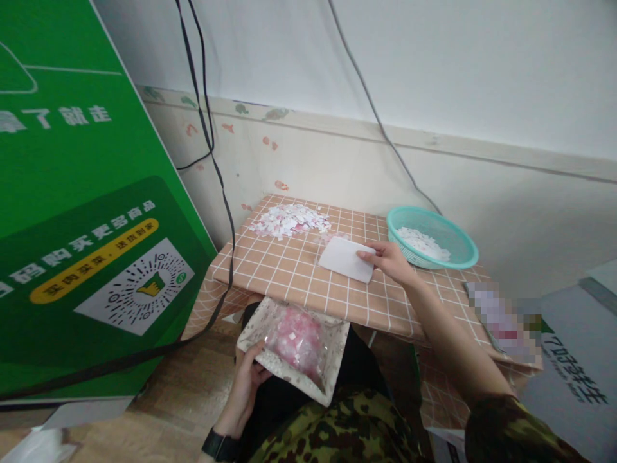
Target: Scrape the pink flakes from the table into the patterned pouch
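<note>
My left hand point(251, 372) grips the near left rim of a square, pale speckled tray point(334, 334), which is tilted above my lap. In the tray lies a clear plastic bag point(299, 341) with pink and white bits inside. Over the table my right hand point(385, 259) pinches the right edge of a white card point(346, 258). The card seems to be close to the tablecloth, but I cannot tell whether it touches. Behind it, a heap of small white and pinkish paper pieces point(289, 220) is spread on the cloth. Right of my hand stands a turquoise basket point(467, 257) with white pieces point(421, 244) in it.
A table with a brown checked cloth point(270, 270) stands against the wall point(328, 167). At left rises a large green printed panel point(96, 193), with a black strap point(226, 212) hanging before it. A grey box point(573, 360) stands at the right.
</note>
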Available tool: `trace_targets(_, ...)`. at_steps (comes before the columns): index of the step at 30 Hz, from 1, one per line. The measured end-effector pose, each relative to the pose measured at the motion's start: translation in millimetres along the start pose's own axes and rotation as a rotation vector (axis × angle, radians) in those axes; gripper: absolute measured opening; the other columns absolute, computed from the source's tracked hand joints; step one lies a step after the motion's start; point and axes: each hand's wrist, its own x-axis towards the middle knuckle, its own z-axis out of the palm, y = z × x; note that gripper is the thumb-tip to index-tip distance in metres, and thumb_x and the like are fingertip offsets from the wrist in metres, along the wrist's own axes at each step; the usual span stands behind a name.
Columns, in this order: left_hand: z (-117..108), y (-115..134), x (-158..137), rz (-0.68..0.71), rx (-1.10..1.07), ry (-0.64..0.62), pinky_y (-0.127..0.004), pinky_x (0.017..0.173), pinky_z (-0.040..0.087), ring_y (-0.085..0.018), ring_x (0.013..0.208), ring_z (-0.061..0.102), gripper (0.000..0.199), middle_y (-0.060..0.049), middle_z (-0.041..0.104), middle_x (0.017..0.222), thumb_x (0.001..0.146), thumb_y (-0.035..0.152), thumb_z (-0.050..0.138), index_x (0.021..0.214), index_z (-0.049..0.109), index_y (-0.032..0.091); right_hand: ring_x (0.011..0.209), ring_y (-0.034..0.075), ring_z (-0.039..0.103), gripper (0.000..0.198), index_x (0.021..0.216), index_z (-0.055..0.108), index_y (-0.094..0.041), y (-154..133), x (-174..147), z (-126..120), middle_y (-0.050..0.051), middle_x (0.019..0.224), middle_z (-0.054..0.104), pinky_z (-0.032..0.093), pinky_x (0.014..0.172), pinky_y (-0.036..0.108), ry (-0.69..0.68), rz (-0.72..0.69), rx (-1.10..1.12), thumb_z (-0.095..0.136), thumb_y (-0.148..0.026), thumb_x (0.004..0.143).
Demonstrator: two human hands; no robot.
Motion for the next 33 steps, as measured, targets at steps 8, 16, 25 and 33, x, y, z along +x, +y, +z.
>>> trace_targets(8,0,-1,1,0.008,0.014,0.002,-0.046,0.071,0.061,-0.024,0.082,0.071,0.053,-0.008,0.065,0.120,0.084,0.035,0.069,0.132,0.047,0.030,0.065,0.019,0.061,0.044,0.089,0.077,-0.015,4,7,8,0.007,0.078,0.071,0.045,0.054,0.029,-0.028,0.018,0.033,0.072,-0.057,0.081)
trace_targets(16,2,2,-4,0.028,0.006,-0.013,-0.044,0.072,0.061,-0.024,0.084,0.071,0.054,-0.007,0.066,0.118,0.083,0.036,0.071,0.131,0.049,0.029,0.063,0.017,0.059,0.047,0.090,0.078,-0.014,2,4,13,0.006,0.075,0.070,0.044,0.053,0.027,-0.067,0.012,0.051,0.072,-0.060,0.081)
trace_targets(25,1,1,0,0.014,-0.017,0.005,-0.042,0.070,0.061,-0.022,0.081,0.071,0.055,-0.007,0.067,0.116,0.082,0.036,0.072,0.132,0.050,0.029,0.067,0.019,0.061,0.048,0.094,0.078,-0.014,-17,12,36,0.007,0.080,0.072,0.046,0.055,0.028,-0.021,-0.014,0.060,0.070,-0.060,0.082)
trace_targets(33,0,1,-2,0.016,0.006,-0.018,-0.046,0.074,0.061,-0.024,0.088,0.071,0.055,-0.009,0.064,0.126,0.084,0.036,0.070,0.133,0.048,0.030,0.071,0.018,0.063,0.040,0.091,0.078,-0.018,-40,-30,43,0.006,0.083,0.074,0.048,0.060,0.028,-0.290,-0.046,0.049,0.067,-0.056,0.088)
